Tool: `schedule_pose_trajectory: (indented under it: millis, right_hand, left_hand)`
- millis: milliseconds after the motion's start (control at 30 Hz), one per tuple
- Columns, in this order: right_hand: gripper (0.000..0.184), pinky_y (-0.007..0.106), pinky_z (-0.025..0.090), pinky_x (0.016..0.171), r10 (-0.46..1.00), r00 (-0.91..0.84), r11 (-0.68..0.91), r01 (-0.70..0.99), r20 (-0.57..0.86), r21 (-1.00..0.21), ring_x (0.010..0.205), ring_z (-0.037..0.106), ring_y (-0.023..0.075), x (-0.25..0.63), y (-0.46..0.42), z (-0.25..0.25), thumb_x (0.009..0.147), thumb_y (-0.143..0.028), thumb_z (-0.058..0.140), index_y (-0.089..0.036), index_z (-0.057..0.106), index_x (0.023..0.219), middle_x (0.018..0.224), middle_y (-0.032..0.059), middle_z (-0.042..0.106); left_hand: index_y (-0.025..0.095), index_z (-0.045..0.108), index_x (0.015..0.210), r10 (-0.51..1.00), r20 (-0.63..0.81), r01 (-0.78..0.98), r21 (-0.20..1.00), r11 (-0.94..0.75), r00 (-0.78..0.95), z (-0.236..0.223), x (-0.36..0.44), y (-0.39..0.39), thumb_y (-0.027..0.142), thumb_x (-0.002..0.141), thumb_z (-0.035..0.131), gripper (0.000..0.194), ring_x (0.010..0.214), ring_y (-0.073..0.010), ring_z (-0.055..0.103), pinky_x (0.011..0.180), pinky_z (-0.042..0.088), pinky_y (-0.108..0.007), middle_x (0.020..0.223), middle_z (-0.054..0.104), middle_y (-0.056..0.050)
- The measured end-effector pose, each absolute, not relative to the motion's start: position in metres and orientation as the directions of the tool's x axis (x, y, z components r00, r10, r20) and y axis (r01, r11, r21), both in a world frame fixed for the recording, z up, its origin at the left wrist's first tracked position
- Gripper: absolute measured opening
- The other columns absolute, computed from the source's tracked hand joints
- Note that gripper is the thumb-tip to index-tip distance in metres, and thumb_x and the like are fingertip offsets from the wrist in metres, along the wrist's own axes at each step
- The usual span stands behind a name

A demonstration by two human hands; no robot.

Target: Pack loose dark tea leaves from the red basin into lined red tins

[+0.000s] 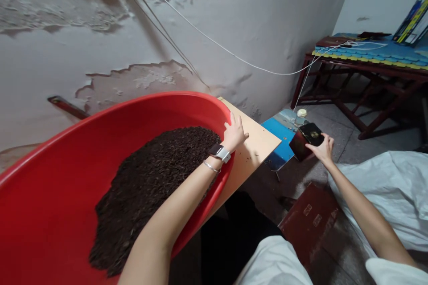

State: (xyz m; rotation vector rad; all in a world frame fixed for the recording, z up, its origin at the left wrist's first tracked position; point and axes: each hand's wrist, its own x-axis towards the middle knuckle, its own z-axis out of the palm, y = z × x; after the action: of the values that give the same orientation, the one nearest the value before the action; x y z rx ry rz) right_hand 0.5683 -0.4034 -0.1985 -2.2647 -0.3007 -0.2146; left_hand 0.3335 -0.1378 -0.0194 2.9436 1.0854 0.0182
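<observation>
A big red plastic basin (pixel 67 151) holds a heap of dark loose tea leaves (pixel 150 182). My left hand (pixel 234 133), with a watch and a bracelet on the wrist, grips the basin's far rim where it meets a light wooden board (pixel 254 147). My right hand (pixel 323 148) reaches out to the right and holds a small dark box (pixel 306 140) with a gold emblem, above the floor.
A blue stool (pixel 281 140) with a small glass jar (pixel 301 116) stands beyond the board. A dark red box (pixel 310 222) lies on the floor by my knee. A white sack (pixel 391 196) lies at right. A wooden bench (pixel 368 71) stands by the peeling wall, with a white cable (pixel 234 55) running to it.
</observation>
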Motion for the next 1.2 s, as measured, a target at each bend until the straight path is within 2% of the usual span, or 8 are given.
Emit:
schedule_pose_trajectory:
  millis: [200, 367, 500, 633, 767, 900, 1067, 1200]
  right_hand:
    - [0.083, 0.048, 0.035, 0.106, 0.237, 0.953, -0.678, 0.3, 0.186, -0.671, 0.121, 0.045, 0.0374, 0.542, -0.401, -0.27, 0.054, -0.044, 0.075, -0.019, 0.045, 0.128, 0.128, 0.0151, 0.041]
    - [0.078, 0.05, 0.036, 0.105, 0.292, 0.948, -0.668, 0.297, 0.127, -0.683, 0.125, 0.041, 0.0384, 0.532, -0.353, -0.29, 0.059, -0.043, 0.073, -0.023, 0.044, 0.128, 0.132, 0.0142, 0.037]
    - [0.074, 0.051, 0.034, 0.106, 0.311, 0.946, -0.667, 0.284, 0.088, -0.688, 0.13, 0.036, 0.0407, 0.536, -0.304, -0.302, 0.064, -0.039, 0.07, -0.02, 0.043, 0.131, 0.141, 0.0191, 0.031]
    - [0.077, 0.058, 0.026, 0.108, 0.313, 0.944, -0.654, 0.292, 0.101, -0.698, 0.137, 0.025, 0.0465, 0.548, -0.274, -0.315, 0.073, -0.045, 0.065, -0.014, 0.037, 0.137, 0.15, 0.0273, 0.017]
    - [0.082, 0.065, 0.02, 0.108, 0.404, 0.913, -0.652, 0.33, 0.056, -0.682, 0.143, 0.012, 0.0497, 0.569, -0.26, -0.314, 0.078, -0.038, 0.057, -0.006, 0.026, 0.146, 0.155, 0.0347, 0.002]
    - [0.085, 0.065, 0.023, 0.108, 0.376, 0.927, -0.701, 0.28, -0.006, -0.656, 0.146, 0.001, 0.048, 0.586, -0.247, -0.306, 0.078, -0.032, 0.053, -0.006, 0.022, 0.153, 0.159, 0.0307, -0.002]
    - [0.094, 0.071, 0.023, 0.104, 0.325, 0.945, -0.729, 0.226, -0.036, -0.646, 0.146, 0.012, 0.0466, 0.603, -0.235, -0.299, 0.074, -0.038, 0.059, -0.009, 0.02, 0.154, 0.157, 0.0349, 0.001]
    - [0.087, 0.076, 0.018, 0.099, 0.417, 0.906, -0.767, 0.306, -0.075, -0.563, 0.145, 0.011, 0.0496, 0.613, -0.236, -0.269, 0.071, -0.034, 0.064, -0.015, 0.032, 0.15, 0.158, 0.0333, 0.004]
  left_hand:
    - [0.009, 0.027, 0.151, 0.651, 0.006, 0.651, -0.023, -0.759, 0.759, -0.016, 0.332, -0.142, 0.04, 0.09, 0.058, 0.076, 0.129, -0.0413, 0.048, 0.093, 0.053, -0.04, 0.162, 0.01, -0.024]
    - [0.009, 0.029, 0.15, 0.654, 0.006, 0.654, -0.035, -0.755, 0.756, -0.015, 0.331, -0.142, 0.044, 0.09, 0.058, 0.075, 0.128, -0.0407, 0.049, 0.094, 0.053, -0.041, 0.161, 0.01, -0.026]
    - [0.011, 0.03, 0.15, 0.66, 0.007, 0.66, -0.019, -0.751, 0.751, -0.015, 0.331, -0.142, 0.04, 0.09, 0.056, 0.072, 0.13, -0.0404, 0.048, 0.094, 0.053, -0.042, 0.162, 0.01, -0.024]
    - [0.012, 0.03, 0.149, 0.663, 0.001, 0.663, 0.011, -0.748, 0.748, -0.016, 0.331, -0.143, 0.039, 0.088, 0.059, 0.073, 0.131, -0.0421, 0.045, 0.092, 0.054, -0.042, 0.162, 0.009, -0.023]
    - [0.011, 0.027, 0.151, 0.661, -0.014, 0.66, 0.051, -0.749, 0.751, -0.018, 0.332, -0.145, 0.038, 0.087, 0.062, 0.078, 0.135, -0.045, 0.04, 0.09, 0.056, -0.042, 0.162, 0.007, -0.024]
    - [0.012, 0.021, 0.153, 0.659, -0.025, 0.659, 0.079, -0.748, 0.751, -0.016, 0.332, -0.148, 0.039, 0.086, 0.065, 0.085, 0.137, -0.0465, 0.036, 0.09, 0.056, -0.043, 0.162, 0.006, -0.026]
    - [0.006, 0.018, 0.153, 0.646, -0.015, 0.644, 0.1, -0.759, 0.763, -0.012, 0.333, -0.153, 0.035, 0.087, 0.063, 0.085, 0.135, -0.0482, 0.037, 0.088, 0.058, -0.048, 0.161, 0.001, -0.029]
    - [0.011, 0.017, 0.155, 0.666, 0.005, 0.659, 0.145, -0.738, 0.746, -0.015, 0.338, -0.153, 0.029, 0.087, 0.063, 0.084, 0.136, -0.0473, 0.036, 0.09, 0.056, -0.054, 0.162, 0.002, -0.024]
